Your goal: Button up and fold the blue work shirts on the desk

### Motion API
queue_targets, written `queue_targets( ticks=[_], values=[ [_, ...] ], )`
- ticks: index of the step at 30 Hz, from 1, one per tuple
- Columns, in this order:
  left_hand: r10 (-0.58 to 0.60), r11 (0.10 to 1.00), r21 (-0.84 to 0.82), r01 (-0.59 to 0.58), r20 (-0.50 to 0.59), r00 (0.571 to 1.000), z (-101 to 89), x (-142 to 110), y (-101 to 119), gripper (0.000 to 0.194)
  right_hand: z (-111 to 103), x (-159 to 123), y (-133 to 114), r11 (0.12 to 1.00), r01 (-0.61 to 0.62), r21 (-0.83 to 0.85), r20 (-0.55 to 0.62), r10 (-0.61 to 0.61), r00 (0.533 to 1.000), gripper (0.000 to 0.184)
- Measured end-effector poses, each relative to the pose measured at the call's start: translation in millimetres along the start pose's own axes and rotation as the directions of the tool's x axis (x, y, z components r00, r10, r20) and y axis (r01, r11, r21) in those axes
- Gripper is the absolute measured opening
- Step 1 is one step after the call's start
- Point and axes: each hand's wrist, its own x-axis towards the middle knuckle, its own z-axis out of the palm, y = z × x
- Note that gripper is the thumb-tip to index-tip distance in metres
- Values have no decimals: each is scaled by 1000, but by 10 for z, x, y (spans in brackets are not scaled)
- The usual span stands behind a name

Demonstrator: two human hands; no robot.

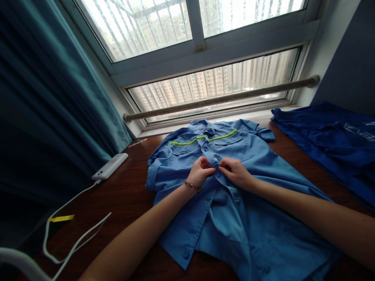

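Note:
A blue short-sleeved work shirt with a yellow-green stripe across its chest lies front up, its collar toward the window. My left hand pinches the front placket near a blue button. From the other side, my right hand grips the cloth edge beside that same button, thumb and fingers together. Whether the button sits in its hole is hard to make out. Below my hands the two front panels lie apart, with further buttons showing on the left panel.
The shirt rests on a dark wooden table. A darker blue cloth with white lettering lies at right. On the left are a white power bank, a white cable and a teal curtain. A metal rail crosses the window.

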Motion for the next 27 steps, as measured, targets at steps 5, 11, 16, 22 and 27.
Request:
queue_targets(
  ticks=[5, 11, 16, 22, 27],
  values=[
    [100, 986, 133, -97, -13, 995, -7, 5, -14, 38, -2, 4, 19, 999, -23, 23, 7, 23, 1000, 18],
    [224, 941, 257, -222, 22, 974, 13, -45, 13, 73, 1, -2, 24, 999, -53, 9, 16, 53, 998, 22],
    [256, 831, 503, -238, 35, 966, 18, -58, 58, 37, -71, 43, -36, 995, -66, -79, 20, 68, 997, 13],
    [325, 675, 701, -231, -1, 946, -96, 51, 64, 16, -245, -9, -499, 951, -66, -302, 98, 100, 990, 17],
    [365, 648, 734, -202, -67, 928, -269, 206, 71, 16, -145, -210, -717, 849, -13, -528, 302, 202, 932, 22]
  ],
)
